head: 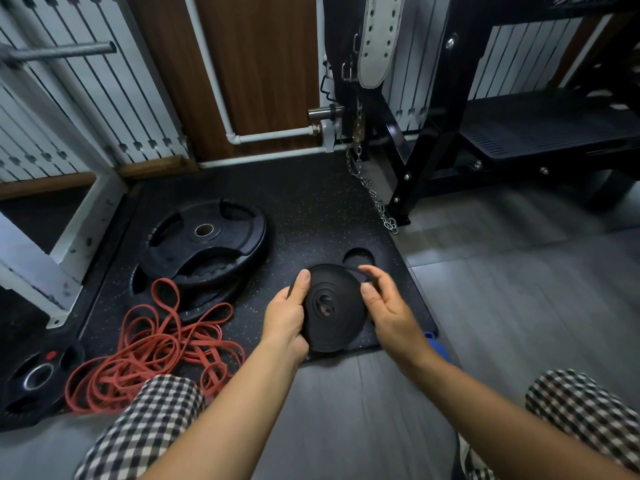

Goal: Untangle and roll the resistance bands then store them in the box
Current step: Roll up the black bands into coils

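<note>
The black band roll (330,306) is held above the front edge of the speckled mat (311,209), its flat spiral face turned up toward the camera and its loose tail leaving the rim at about 1 o'clock. The left hand (285,317) grips the coil's 9 o'clock edge with the thumb laid on its face, while the right hand (388,306) holds the 3 o'clock edge, fingers curled over the tail. The red bands (156,348) lie tangled on the floor at 8 o'clock from the roll, and a blue object (430,336) at 4 o'clock is too hidden to identify.
</note>
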The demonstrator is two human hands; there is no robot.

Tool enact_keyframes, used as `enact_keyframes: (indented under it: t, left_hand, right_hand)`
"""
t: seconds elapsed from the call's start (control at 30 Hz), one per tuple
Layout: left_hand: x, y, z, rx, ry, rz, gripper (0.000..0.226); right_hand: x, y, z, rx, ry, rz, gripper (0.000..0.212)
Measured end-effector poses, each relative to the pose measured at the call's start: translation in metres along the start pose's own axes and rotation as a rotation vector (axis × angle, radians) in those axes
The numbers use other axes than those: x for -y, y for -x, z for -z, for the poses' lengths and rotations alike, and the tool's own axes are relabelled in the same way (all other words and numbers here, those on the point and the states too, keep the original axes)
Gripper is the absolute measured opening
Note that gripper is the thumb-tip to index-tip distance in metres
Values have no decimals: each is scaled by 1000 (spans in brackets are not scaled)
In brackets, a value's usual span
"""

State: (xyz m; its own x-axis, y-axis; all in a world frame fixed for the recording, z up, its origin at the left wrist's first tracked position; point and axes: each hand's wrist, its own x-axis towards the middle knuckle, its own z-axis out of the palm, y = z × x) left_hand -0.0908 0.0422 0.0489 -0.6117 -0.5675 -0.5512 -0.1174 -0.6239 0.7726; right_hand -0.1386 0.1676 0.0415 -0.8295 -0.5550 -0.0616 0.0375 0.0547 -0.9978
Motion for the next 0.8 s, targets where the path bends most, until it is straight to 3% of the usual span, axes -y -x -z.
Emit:
enact_keyframes:
  t: [0.1, 0.23, 0.43, 0.53, 0.63, 0.8]
  left_hand:
    - [11, 1, -18, -17, 19, 54, 23]
    - [31, -4, -37, -7, 10, 116, 23]
    - [61, -13, -49, -11, -83, 219, 35]
    - [75, -18, -50, -18, -113, 213, 31]
    - [93, -35, -38, -132, -148, 247, 27]
    - [170, -76, -8, -310, -146, 373, 40]
  right_hand:
    - [-19, 1, 5, -135, -51, -73, 36]
    - [-34, -3, 22, -265, -240, -209, 24]
    - [-46, -1, 58, -300, -218, -347, 24]
    - [-63, 0, 59, -409, -186, -330, 18]
    - [-98, 11, 33, -472, -150, -337, 16]
    - [-166, 26, 17, -419, -61, -541, 50]
